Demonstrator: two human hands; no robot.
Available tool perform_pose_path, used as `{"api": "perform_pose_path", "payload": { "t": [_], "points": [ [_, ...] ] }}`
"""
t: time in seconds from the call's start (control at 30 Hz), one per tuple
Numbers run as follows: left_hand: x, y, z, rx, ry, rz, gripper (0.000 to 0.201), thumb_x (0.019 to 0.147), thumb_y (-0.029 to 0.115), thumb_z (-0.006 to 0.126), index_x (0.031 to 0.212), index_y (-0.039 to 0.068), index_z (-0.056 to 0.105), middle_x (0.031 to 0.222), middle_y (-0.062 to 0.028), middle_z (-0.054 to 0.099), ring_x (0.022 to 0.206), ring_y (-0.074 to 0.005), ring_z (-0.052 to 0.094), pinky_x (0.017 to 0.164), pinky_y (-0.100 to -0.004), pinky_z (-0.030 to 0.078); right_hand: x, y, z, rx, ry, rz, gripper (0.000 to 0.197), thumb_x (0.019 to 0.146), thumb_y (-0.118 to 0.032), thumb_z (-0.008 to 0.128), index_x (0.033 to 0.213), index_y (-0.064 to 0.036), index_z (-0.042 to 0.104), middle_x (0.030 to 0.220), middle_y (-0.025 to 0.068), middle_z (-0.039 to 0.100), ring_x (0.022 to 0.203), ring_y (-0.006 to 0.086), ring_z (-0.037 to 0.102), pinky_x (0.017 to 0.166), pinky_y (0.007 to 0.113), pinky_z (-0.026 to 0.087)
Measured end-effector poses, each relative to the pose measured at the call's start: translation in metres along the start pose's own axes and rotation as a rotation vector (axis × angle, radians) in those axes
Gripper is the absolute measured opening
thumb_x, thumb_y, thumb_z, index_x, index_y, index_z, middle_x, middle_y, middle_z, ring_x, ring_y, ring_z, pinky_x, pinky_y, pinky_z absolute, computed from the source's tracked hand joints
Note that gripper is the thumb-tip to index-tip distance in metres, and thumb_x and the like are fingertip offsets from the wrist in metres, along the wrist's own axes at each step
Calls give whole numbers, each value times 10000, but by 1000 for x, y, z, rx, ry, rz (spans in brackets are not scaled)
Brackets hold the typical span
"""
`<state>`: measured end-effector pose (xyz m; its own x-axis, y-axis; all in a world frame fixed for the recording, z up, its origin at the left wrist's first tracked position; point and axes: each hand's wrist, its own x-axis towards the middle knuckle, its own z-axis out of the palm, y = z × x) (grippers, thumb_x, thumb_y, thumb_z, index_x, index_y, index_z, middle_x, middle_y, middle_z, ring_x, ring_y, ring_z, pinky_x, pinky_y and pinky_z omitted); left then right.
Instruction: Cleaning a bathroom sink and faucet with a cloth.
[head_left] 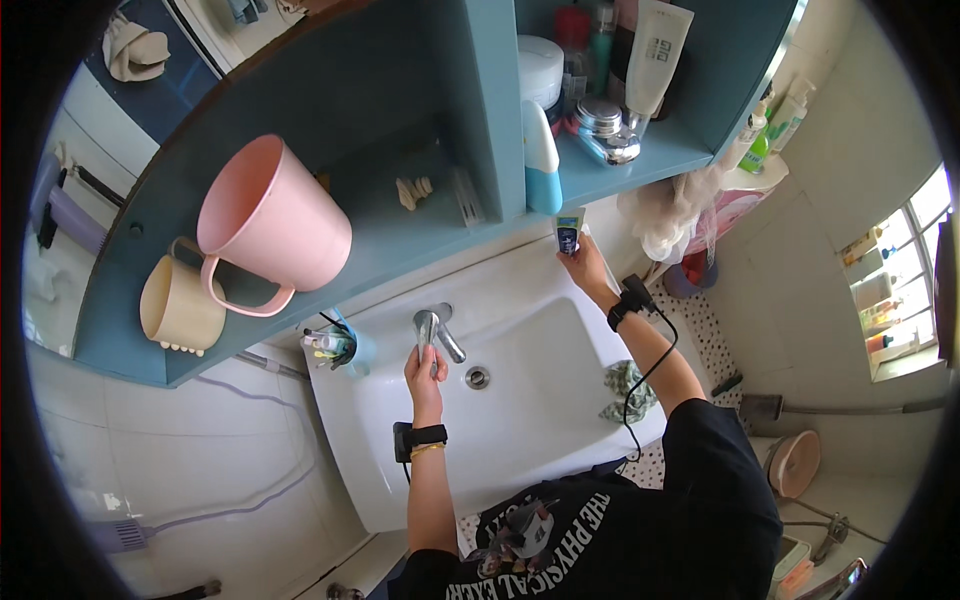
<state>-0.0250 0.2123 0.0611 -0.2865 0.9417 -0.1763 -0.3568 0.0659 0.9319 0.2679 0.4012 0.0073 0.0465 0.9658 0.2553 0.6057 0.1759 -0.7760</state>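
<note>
My left hand [427, 378] is closed round the lever of the chrome faucet [443, 333] at the back of the white sink [530, 450]. Part of that lever is hidden by the fingers. Up by the sink's far right corner, my right hand [583, 262] grips a small tube [568, 232], dark blue with a green and pale end, like a toothpaste tube. The tube is upright, just below the blue shelf. To the left of the faucet stands a light blue cup [358, 352] holding several toothbrushes [328, 343].
A blue shelf [400, 255] overhangs the sink's back, bearing a pink mug [285, 225], a cream cup [183, 305] and a white-and-blue bottle [541, 160]. A patterned cloth [627, 390] lies on the sink's right rim. A black cable [655, 365] hangs from my right wrist.
</note>
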Motion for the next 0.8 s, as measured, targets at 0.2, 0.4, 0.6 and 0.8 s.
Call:
{"api": "perform_pose_path", "payload": {
  "t": [0.2,0.4,0.6,0.8],
  "points": [
    [1,-1,2,-13,-15,3,214,889,259,506,775,80,474,564,4,404,466,-77,339,456,-220,263,8,18,3,85,-33,109,305,698,-166,673,899,-22,494,774,156,558,678,300,556,612,381,439],
    [-1,3,5,-5,1,-1,247,893,275,495,742,81,468,546,10,395,468,-74,347,457,-214,256,9,13,-4,91,-82,84,305,705,-148,665,933,-21,507,781,156,582,664,271,570,617,358,450],
    [-2,3,3,7,-2,5,255,894,284,492,739,84,464,544,11,395,469,-73,349,459,-216,260,-11,9,-17,95,-30,177,424,687,-179,688,1048,-25,527,951,160,564,699,243,577,654,337,469],
    [0,1,1,-12,-26,3,241,888,284,507,756,86,465,557,9,401,466,-77,345,460,-221,269,-86,18,-89,-192,-422,69,345,678,-259,703,946,-58,619,891,128,564,728,224,585,689,337,470]
  ]
}}
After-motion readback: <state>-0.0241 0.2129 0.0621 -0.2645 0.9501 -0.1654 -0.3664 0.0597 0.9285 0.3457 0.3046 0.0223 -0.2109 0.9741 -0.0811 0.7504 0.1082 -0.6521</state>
